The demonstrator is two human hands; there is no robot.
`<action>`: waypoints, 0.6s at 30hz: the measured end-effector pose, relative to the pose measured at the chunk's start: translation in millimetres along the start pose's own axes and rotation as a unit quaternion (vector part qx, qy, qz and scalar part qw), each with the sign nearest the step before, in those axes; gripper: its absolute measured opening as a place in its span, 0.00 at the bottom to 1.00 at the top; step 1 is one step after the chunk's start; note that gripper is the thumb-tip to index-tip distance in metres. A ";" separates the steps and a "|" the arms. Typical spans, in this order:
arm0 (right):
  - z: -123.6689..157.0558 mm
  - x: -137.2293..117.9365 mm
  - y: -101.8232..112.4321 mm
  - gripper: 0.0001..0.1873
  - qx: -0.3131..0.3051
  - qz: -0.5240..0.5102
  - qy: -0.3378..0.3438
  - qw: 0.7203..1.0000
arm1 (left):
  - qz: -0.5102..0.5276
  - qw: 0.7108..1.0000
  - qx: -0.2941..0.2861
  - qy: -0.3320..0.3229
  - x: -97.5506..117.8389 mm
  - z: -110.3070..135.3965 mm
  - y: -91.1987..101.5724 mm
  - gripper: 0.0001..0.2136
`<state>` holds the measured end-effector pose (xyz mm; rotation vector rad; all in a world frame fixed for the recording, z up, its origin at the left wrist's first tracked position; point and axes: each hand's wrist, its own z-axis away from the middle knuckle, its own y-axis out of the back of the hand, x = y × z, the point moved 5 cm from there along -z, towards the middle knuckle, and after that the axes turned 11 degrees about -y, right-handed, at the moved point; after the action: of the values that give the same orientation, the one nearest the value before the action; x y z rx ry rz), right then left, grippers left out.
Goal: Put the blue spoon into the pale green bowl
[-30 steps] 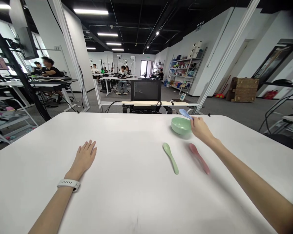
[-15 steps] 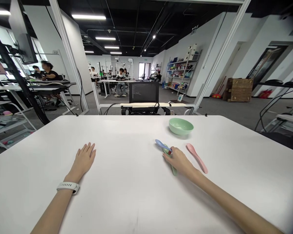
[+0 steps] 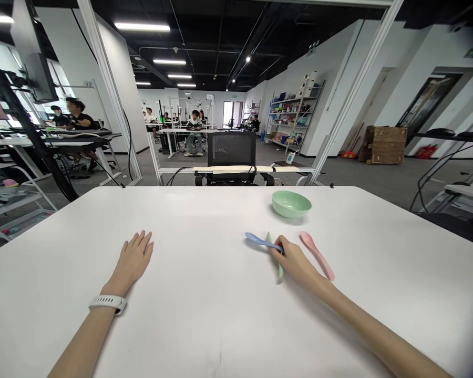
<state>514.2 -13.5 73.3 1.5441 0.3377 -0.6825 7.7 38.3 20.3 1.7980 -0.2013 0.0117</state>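
Note:
My right hand (image 3: 294, 258) is closed in a pinch on a blue spoon (image 3: 256, 239), whose bowl points left. A green spoon (image 3: 279, 272) crosses beneath the blue one at the same fingers, seen nearly edge-on and slightly blurred; the fingers appear to grip it too, though its middle is hidden. Just right of that hand, a pink spoon (image 3: 317, 253) lies on the table. Beyond the spoons stands a green bowl (image 3: 291, 205), upright. Away to the left, my left hand (image 3: 134, 258) rests palm down on the tabletop, fingers stretched out and holding nothing.
The white table (image 3: 189, 294) has its far edge just behind the bowl. A black office chair (image 3: 232, 149) stands past that edge, behind a metal frame bar. Other people sit at desks in the background, and a stocked shelf (image 3: 294, 115) is against the right wall.
The blue spoon has dipped and shifted a little left in my right hand. The green spoon has turned from showing its bowl to nearly edge-on. My left hand stays in place.

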 end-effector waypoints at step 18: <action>-67.7 168.4 157.0 0.11 0.201 0.045 -0.176 0.963 | -0.012 1.000 0.003 0.003 -2.1 -0.4 -2.0 0.34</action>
<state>752.5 4.1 94.9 1.7649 -0.1480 -0.9777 5.9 39.4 18.2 1.8063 -0.1749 -0.0002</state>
